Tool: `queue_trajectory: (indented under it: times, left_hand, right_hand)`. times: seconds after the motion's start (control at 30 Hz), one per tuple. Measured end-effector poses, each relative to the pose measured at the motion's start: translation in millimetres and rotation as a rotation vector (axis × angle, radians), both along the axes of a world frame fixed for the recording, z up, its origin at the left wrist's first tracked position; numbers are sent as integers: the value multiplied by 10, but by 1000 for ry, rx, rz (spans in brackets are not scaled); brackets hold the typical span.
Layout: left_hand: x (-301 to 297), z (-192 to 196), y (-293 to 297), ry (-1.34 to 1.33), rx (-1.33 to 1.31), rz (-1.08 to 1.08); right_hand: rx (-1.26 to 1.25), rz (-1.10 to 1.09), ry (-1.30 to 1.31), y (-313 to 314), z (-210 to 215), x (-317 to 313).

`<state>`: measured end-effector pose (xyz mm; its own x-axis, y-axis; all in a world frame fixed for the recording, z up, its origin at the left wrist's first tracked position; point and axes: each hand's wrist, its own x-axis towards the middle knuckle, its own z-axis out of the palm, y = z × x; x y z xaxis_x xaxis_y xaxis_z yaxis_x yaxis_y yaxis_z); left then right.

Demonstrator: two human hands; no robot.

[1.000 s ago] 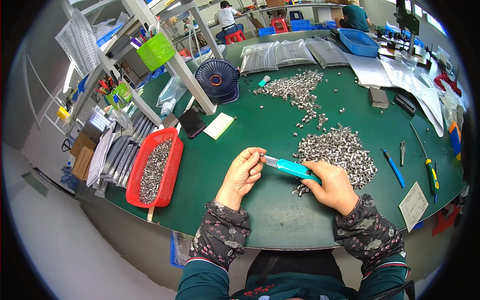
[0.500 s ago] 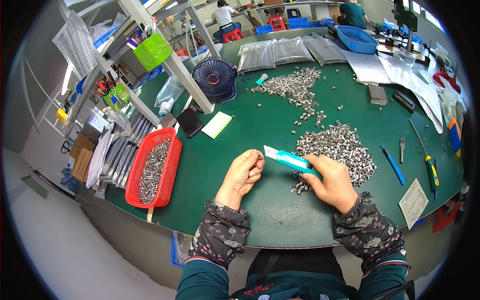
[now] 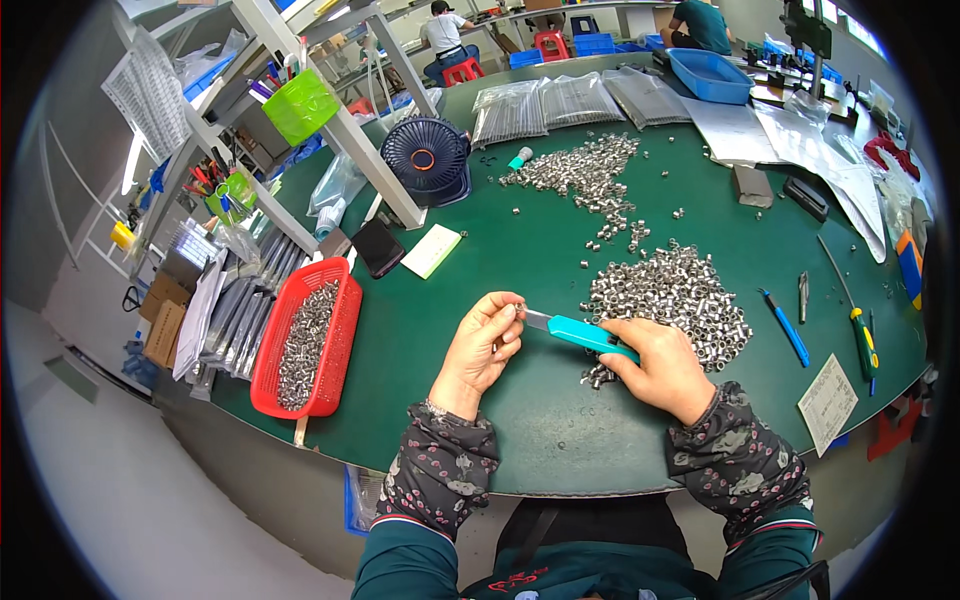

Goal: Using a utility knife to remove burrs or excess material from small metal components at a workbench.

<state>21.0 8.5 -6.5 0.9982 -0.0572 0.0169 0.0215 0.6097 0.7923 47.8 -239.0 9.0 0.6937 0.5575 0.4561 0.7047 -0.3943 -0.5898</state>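
Note:
My right hand [image 3: 660, 368] is wrapped round a teal utility knife [image 3: 585, 335], its blade pointing left. Pinched in the fingertips of my left hand [image 3: 482, 345] is a small metal ring [image 3: 519, 309], mostly covered by the fingers. The blade's tip touches or nearly touches this ring; which, I cannot tell. Just beyond my right hand lies a heap of small silver metal rings [image 3: 680, 300]. A looser spread of the same rings [image 3: 585, 175] lies farther back. More rings [image 3: 308, 345] fill part of a red plastic basket [image 3: 347, 345] on the left.
A fan [image 3: 428, 160] stands behind a shelf post, near a phone [image 3: 377, 247] and a notepad [image 3: 431, 250]. On the right lie a blue pen-like tool [image 3: 786, 328], a screwdriver [image 3: 862, 335] and a paper slip [image 3: 827, 405]. Bagged rods [image 3: 510, 112] and a blue tray [image 3: 710, 78] line the back.
The knife has turned flatter, and its blade has come to the ring at my left fingertips. My left hand has tilted slightly, opening the ring to view.

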Motion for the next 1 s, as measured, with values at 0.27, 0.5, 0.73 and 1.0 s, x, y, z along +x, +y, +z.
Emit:
queue_trajectory:
  times: [0.27,0.5,0.73,1.0]
  left_hand:
    - [-33,0,-33,-14,28,-16]
    - [-19,78,-34,129,-42,31]
    - [-32,103,-320,145,618,14]
    - [-60,53,-658,-179,1400,149]
  right_hand:
    - [-21,28,68,-26,33,-29]
    - [248,-106,-111,-47,55,53]
    - [326,-153,-78,-27,73,69]
    - [331,-129,-93,-30,58,41]
